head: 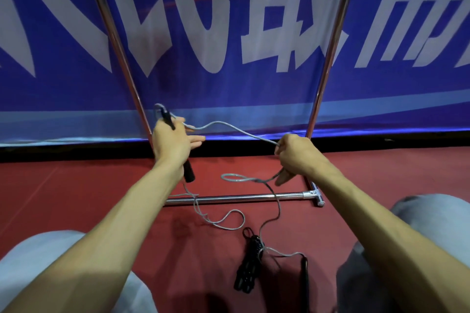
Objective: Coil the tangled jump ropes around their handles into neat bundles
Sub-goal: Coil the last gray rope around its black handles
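Jump rope (236, 129), a thin grey one, stretches in a loose wave between our two hands above the red floor (76, 185). Our left hand (173, 140), at about 10 o'clock from the middle of the view, grips a black handle (188, 173) that passes through the palm, one end sticking out toward 12 o'clock and the other toward 6. Some of that hand's fingers point out straight toward 3 o'clock. Our right hand (295, 155), at about 2 o'clock, has its fingers curled round the rope, which goes in at the top of the fist and comes out below in a small loop.

From both hands the rope drops to the floor, crosses the metal bar (236, 198) of a rack and lies in slack curves. It ends at 6 o'clock in a second handle (304, 269), just beside a black bundle (248, 269) of coiled rope. A blue banner (229, 33) with white lettering fills the 12 o'clock side behind the rack.
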`<state>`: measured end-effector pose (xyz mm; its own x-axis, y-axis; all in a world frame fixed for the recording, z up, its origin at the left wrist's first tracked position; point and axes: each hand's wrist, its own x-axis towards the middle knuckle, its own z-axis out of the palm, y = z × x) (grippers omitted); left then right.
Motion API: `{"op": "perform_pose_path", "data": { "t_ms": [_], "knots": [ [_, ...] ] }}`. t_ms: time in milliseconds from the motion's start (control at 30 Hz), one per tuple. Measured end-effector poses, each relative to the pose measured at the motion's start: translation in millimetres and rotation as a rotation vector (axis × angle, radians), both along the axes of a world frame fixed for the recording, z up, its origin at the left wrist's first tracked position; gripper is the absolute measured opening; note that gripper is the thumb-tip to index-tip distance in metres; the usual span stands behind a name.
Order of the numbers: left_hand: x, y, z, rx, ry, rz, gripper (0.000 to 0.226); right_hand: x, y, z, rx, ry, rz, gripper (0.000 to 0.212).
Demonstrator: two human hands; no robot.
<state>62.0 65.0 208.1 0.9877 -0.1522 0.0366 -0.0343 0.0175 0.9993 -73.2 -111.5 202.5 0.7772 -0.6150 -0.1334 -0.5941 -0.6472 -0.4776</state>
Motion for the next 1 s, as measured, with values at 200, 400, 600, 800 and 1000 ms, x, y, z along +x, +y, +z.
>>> {"op": "perform_pose_path", "data": {
  "t_ms": [200,400,600,800,1000],
  "knots": [
    [-11.1,-7.7,-13.5,-0.237,0.391,-0.056,0.012,-1.2,11.2,16.9,0.665,-0.470,-0.057,0.023],
    [-49.7,-19.4,-11.6,0.000,0.333,-0.474,0.037,-6.5,19.5,41.6,0.996,-0.681,-0.026,0.023],
    [-63.9,-16.4,4.7,-0.145,0.383,-0.754,0.033,-8.5,19.2,47.7,1.103,-0.759,-0.094,0.021],
    [-73.0,-12.1,4.3,-0.116,0.403,-1.011,0.030,-3.3,11.8,47.5,1.272,-0.920,-0.235,0.019],
    [-63.4,-13.9,-7.3,0.308,0.120,-0.740,0.024,1.8,-10.4,37.9,1.376,-1.289,-0.600,0.031]
  ]
}}
